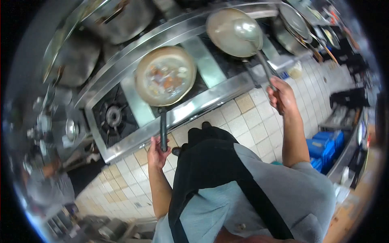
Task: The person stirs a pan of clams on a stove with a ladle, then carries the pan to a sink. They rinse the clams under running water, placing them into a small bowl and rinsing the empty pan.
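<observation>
A frying pan (142, 87) with a dark handle stands on the stove, pieces of orange-brown and pale food (168, 79) lying in liquid inside it. At the end of that handle is my left hand (157, 154), its thumb and fingers on either side of the grip. My right hand (282, 96) is closed around the long handle of a metal ladle (246, 29). The ladle's bowl rests over a second, pale pan (221, 30) farther right on the stove, covering part of its inside.
Large metal pots (117, 24) stand along the back left. A bare burner (113, 116) shows at the stove's left end. More stacked pans (289, 30) sit at the right end. Blue containers (322, 146) are on the right, and another person (50, 186) is at the lower left.
</observation>
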A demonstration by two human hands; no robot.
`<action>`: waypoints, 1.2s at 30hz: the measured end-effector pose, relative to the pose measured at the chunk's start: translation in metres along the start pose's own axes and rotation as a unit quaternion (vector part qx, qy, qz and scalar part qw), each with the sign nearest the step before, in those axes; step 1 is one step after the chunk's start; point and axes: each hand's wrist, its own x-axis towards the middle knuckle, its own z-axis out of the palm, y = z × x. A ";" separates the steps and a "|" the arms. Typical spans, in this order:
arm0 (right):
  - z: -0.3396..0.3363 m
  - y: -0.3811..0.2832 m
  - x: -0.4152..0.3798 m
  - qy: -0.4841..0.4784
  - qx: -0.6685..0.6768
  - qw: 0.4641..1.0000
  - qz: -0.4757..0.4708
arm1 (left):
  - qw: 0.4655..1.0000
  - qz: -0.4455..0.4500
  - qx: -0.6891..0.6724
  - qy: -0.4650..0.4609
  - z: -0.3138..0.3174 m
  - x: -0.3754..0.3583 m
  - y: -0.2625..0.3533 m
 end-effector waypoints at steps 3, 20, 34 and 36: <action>0.021 -0.004 -0.014 0.024 -0.087 0.995 -0.030 | 0.999 -0.024 0.030 0.032 -0.019 -0.008 -0.005; 0.310 0.058 -0.071 -0.335 -0.101 0.934 0.075 | 0.924 -0.192 0.022 0.331 -0.334 -0.092 -0.166; 0.704 0.200 -0.127 -0.514 -0.318 0.796 -0.032 | 0.921 0.032 0.012 0.387 -0.484 -0.141 -0.114; 0.735 0.225 -0.118 -0.518 -0.358 0.775 -0.061 | 0.896 -0.030 -0.120 0.426 -0.477 -0.151 -0.095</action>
